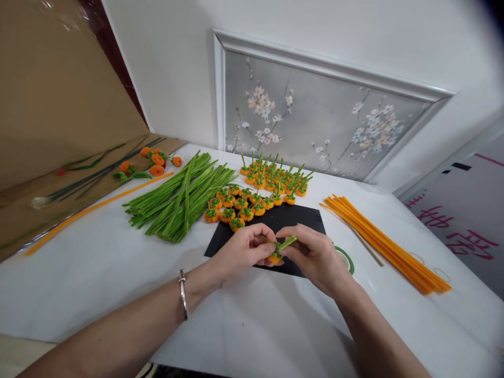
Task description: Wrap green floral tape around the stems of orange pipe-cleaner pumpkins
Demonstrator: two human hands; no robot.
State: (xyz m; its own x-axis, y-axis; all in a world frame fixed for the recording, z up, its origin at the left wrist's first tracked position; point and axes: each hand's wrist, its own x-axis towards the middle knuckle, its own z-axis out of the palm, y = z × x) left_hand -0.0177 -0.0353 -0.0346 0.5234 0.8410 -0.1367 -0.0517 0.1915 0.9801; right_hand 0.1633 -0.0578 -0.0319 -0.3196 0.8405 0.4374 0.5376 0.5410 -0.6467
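Observation:
Between my two hands is a small orange pipe-cleaner pumpkin (274,259) with a green top and a green stem pointing up to the right. My left hand (249,248), with a silver bangle on its wrist, is closed on the pumpkin's left side. The fingers of my right hand (312,251) pinch at its green part from the right; the fingertips partly hide the exact grip. Both hands are over a black sheet (301,218) lying on the white table. Just beyond them stand several finished-looking small pumpkins (247,212) with green tops.
More pumpkins with upright stems (271,181) stand near the wall. Green pipe cleaners (177,202) lie in a heap at left, orange pipe cleaners (388,244) at right. A green-edged tape roll (346,259) is beside my right hand. Orange flowers (156,170) lie at far left.

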